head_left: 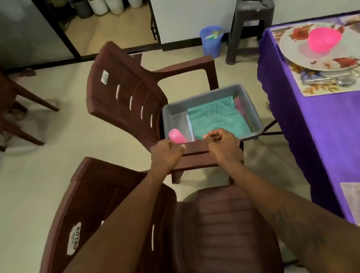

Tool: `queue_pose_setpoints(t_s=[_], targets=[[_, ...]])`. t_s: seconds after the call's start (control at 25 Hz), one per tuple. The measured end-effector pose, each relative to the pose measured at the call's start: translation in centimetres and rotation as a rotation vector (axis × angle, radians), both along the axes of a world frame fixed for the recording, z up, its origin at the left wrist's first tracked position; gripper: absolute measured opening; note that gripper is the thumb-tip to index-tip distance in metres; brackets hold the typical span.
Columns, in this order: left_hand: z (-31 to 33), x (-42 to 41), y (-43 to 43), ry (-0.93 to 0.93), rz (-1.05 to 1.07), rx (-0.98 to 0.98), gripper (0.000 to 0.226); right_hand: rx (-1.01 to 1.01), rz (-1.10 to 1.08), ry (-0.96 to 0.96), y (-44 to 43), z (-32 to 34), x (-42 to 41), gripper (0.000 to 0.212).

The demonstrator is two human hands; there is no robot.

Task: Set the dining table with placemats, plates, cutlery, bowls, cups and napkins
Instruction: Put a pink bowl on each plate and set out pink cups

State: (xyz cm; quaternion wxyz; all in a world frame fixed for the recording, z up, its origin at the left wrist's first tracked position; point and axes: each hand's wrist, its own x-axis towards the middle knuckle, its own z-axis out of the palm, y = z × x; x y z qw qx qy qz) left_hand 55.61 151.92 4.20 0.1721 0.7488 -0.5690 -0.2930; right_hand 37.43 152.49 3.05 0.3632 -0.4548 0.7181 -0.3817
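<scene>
Fingers (215, 135) of the left hand (166, 152) and right hand (222, 140) are curled tight at the near rim of the grey tub (201, 98), over the chair armrest (193, 155); which of the two they grip cannot be told. The tub holds a pink cup (177, 136) lying down and a teal napkin (217, 118). Advised: lift the cup clear and stand it upright beside the plate (298, 56) on the tabletop (337, 123).

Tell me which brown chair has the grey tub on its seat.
The middle chair, beside the purple table: the grey tub sits on its seat. The nearest chair holds no tub on its seat.
</scene>
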Motion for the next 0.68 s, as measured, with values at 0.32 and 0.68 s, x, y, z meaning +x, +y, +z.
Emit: queue_pose_setpoints(t_s=[0.32,0.68], targets=[[-13.4,2.4,-18.6,-0.306,-0.356,-0.057,0.054,0.153,0.211,0.23,-16.8,-13.0,2.4,0.018],[-22.2,-2.8,-25.0,-1.085,-1.032,0.305,0.057,0.361,0.262,0.188,-23.9,-20.5,3.4,0.022]])
